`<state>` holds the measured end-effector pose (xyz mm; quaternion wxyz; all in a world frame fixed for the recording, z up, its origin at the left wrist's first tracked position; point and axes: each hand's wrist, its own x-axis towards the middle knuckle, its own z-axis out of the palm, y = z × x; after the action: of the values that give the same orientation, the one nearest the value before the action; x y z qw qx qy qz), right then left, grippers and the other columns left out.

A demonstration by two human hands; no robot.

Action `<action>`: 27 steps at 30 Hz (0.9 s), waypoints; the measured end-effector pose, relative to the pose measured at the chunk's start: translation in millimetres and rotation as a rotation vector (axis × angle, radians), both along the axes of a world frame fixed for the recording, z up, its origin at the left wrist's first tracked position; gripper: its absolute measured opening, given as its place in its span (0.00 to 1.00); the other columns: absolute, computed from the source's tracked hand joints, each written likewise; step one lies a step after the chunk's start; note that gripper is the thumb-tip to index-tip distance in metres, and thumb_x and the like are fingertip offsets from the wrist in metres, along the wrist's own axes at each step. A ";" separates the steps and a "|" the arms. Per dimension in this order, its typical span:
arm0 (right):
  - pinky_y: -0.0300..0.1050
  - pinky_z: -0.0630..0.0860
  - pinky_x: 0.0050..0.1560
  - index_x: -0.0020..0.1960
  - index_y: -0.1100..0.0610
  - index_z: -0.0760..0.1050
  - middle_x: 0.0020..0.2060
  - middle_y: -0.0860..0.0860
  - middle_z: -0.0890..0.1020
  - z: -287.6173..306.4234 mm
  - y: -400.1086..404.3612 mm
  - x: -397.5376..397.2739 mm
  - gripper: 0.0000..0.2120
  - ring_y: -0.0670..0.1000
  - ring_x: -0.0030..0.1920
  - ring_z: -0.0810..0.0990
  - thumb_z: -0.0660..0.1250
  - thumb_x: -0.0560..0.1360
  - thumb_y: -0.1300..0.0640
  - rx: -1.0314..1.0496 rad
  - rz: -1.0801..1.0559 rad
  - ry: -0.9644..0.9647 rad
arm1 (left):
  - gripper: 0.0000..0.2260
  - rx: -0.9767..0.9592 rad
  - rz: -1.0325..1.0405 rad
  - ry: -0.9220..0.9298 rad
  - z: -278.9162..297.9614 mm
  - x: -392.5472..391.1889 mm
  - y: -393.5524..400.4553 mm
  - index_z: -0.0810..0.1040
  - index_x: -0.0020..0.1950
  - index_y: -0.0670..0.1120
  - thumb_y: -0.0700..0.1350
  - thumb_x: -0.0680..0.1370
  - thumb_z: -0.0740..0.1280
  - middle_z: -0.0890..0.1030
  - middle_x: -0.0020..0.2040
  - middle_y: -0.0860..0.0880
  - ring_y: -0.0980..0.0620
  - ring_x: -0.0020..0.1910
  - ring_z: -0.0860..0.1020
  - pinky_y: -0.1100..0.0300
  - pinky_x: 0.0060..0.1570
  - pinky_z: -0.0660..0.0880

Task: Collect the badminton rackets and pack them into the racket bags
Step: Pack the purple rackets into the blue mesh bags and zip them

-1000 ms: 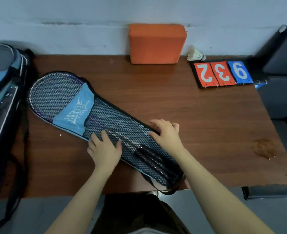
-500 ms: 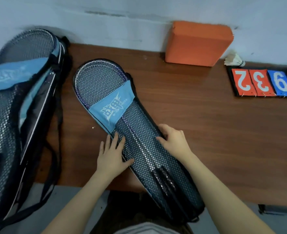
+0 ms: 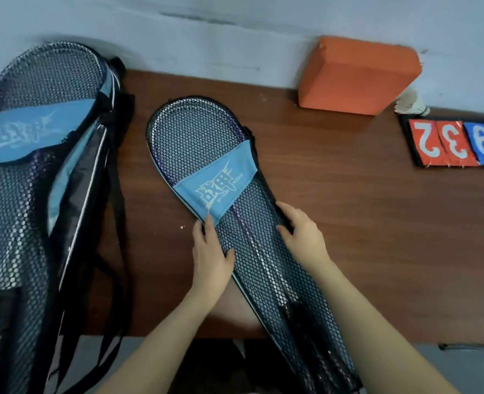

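On table [image 3: 349, 223], mid-left: mesh bag [image 3: 235, 223], lying diagonal, head end far-left, handle end off near edge toward right. Rackets [image 3: 195, 137] inside, frames visible through mesh at wide end, shafts down middle, dark grips low by near end. Blue logo band across bag below heads. Left hand [image 3: 211, 251] on bag's left edge, fingers laid fairly straight along seam, thumb over mesh; looks like loose clasp of edge, not tight grip. Right hand [image 3: 300, 231] at right edge, fingers curled over black trim, holding it. Whether zip runs there: cannot tell. Second bag [image 3: 36, 180] at far left, partly off table, straps hanging, also holding a racket by look of frame at top. Orange block [image 3: 357, 75] against wall, shuttlecock [image 3: 411, 105] just beside it, score cards [image 3: 457, 143] at right.

Step in hand, judged: squaring and settling packed bag, perhaps ready to close or move beside other. To do well: keep both edges pinched level so mesh lies flat over shafts; avoid pressing on strings; slide rather than lift by one side, since overhanging grip end could tip bag off near edge. Check heads seated fully into wide end before closing. Mesh soft, likely to bunch; smooth from band downward toward grips.
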<state>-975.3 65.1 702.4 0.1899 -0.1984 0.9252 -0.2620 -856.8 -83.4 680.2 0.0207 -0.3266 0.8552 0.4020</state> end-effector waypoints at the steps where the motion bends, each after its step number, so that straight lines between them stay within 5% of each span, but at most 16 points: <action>1: 0.50 0.75 0.53 0.71 0.48 0.65 0.61 0.50 0.76 2.4 -0.4 1.0 0.24 0.53 0.57 0.76 0.64 0.76 0.58 0.008 0.007 0.007 | 0.38 0.058 0.027 0.043 1.2 1.8 1.4 0.47 0.76 0.45 0.40 0.74 0.68 0.51 0.74 0.42 0.44 0.65 0.68 0.59 0.62 0.67; 5: 0.45 0.73 0.48 0.70 0.48 0.66 0.57 0.47 0.76 16.7 -4.2 7.5 0.24 0.48 0.51 0.75 0.64 0.76 0.58 0.031 0.032 0.037 | 0.35 0.126 0.091 0.157 8.3 5.6 -0.8 0.51 0.76 0.45 0.37 0.74 0.67 0.54 0.72 0.46 0.52 0.68 0.62 0.72 0.60 0.57; 9: 0.43 0.71 0.44 0.66 0.50 0.71 0.48 0.44 0.76 31.5 -7.7 25.0 0.20 0.44 0.44 0.71 0.65 0.75 0.59 -0.055 0.069 0.082 | 0.31 0.097 0.119 0.293 24.8 8.4 -3.7 0.57 0.74 0.43 0.36 0.74 0.66 0.59 0.70 0.47 0.51 0.69 0.62 0.57 0.68 0.63; 12: 0.43 0.74 0.49 0.63 0.52 0.74 0.52 0.47 0.79 43.3 -10.0 42.0 0.18 0.48 0.46 0.75 0.67 0.74 0.61 -0.230 -0.002 0.075 | 0.28 0.050 0.139 0.424 43.4 16.3 -9.1 0.62 0.73 0.42 0.34 0.74 0.65 0.63 0.69 0.45 0.47 0.68 0.66 0.57 0.68 0.63; 16: 0.33 0.72 0.49 0.61 0.56 0.76 0.48 0.46 0.78 67.3 -24.0 65.9 0.16 0.44 0.47 0.76 0.67 0.73 0.63 -0.443 -0.050 0.193 | 0.27 -0.017 0.126 0.565 72.1 33.8 -25.4 0.65 0.71 0.43 0.35 0.73 0.67 0.65 0.68 0.46 0.37 0.59 0.73 0.42 0.59 0.72; 20: 0.26 0.70 0.45 0.60 0.58 0.77 0.45 0.46 0.78 86.4 -55.5 86.7 0.15 0.42 0.42 0.75 0.67 0.73 0.65 -0.609 -0.103 0.270 | 0.30 -0.037 0.084 0.576 106.3 52.1 -41.5 0.62 0.73 0.46 0.37 0.74 0.67 0.64 0.71 0.50 0.54 0.59 0.73 0.54 0.58 0.74; 27: 0.25 0.68 0.43 0.59 0.57 0.77 0.41 0.47 0.77 121.0 -117.8 119.5 0.15 0.36 0.40 0.73 0.67 0.73 0.64 -0.727 -0.092 0.306 | 0.27 -0.063 0.152 0.612 144.8 88.7 -96.7 0.62 0.73 0.48 0.37 0.75 0.65 0.66 0.69 0.54 0.57 0.56 0.74 0.60 0.58 0.73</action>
<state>-855.8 -52.7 823.4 -0.0446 -0.2480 0.7975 -0.5482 -768.1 -180.1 825.0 -0.2779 -0.2541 0.8068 0.4552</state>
